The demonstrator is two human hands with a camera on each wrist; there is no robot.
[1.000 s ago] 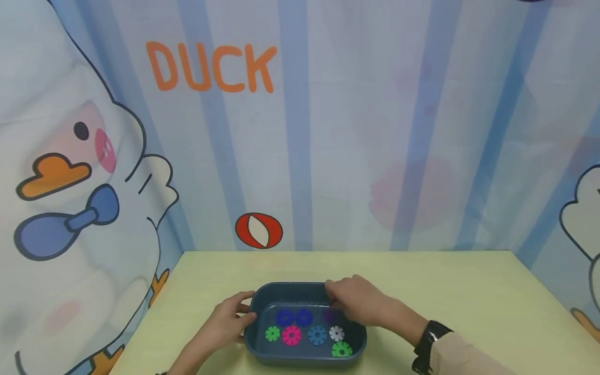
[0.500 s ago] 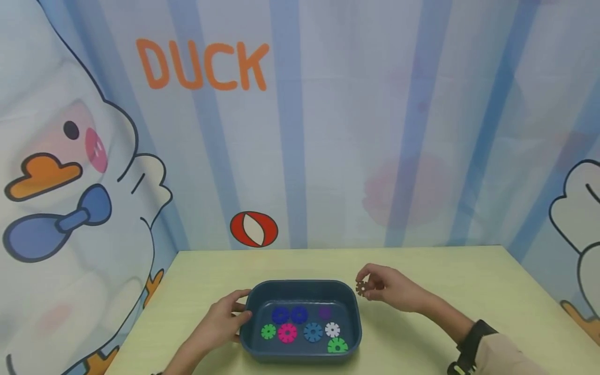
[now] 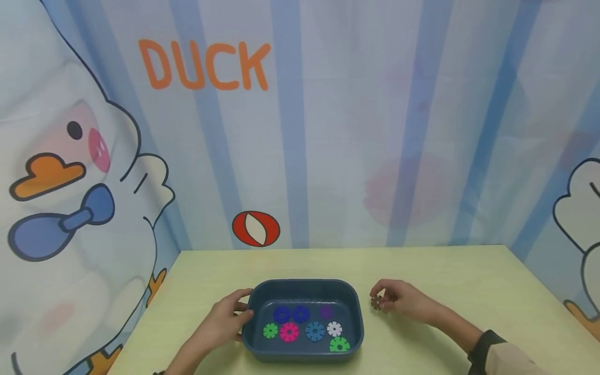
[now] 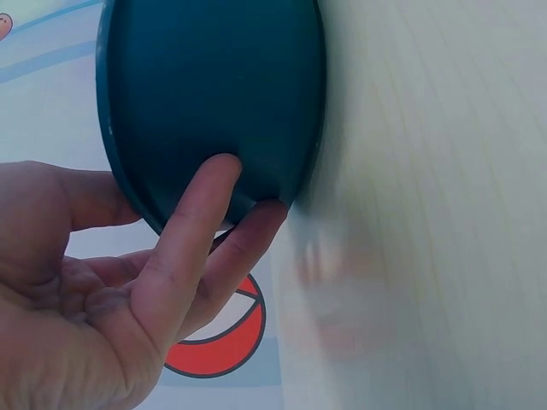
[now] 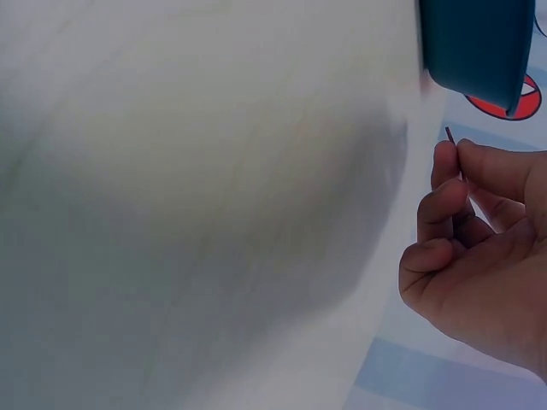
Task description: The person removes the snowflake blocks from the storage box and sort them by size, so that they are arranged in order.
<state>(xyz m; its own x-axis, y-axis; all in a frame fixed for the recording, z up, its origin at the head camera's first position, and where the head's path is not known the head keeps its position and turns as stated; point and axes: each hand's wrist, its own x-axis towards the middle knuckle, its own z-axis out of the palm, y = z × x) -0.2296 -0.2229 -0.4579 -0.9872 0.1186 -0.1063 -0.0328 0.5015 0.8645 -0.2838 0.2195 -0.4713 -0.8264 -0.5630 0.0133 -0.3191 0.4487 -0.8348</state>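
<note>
A dark blue-green tray (image 3: 303,357) stands on the table. Inside it lie several notched plastic discs, among them a pink disc (image 3: 289,332), a light blue disc (image 3: 315,332), a white disc (image 3: 334,329) and a purple disc (image 3: 326,312). My left hand (image 3: 228,320) holds the tray's left end, thumb at the rim; in the left wrist view, fingers (image 4: 184,231) lie against the outer wall. To the right of the tray, my right hand (image 3: 408,301) pinches a brown notched disc (image 3: 376,302) by thumb and fingertips. The right wrist view shows that disc edge-on, as a thin line.
The pale yellow table (image 3: 469,281) extends behind the tray and to both sides. A curtain (image 3: 337,130) printed with ducks and blue stripes hangs along the table's back edge. A dark band (image 3: 485,349) is around the right wrist.
My right hand has come out of the tray's right end with the brown disc, moving right and then slightly lower, nearer the table. My left hand has stayed on the tray.
</note>
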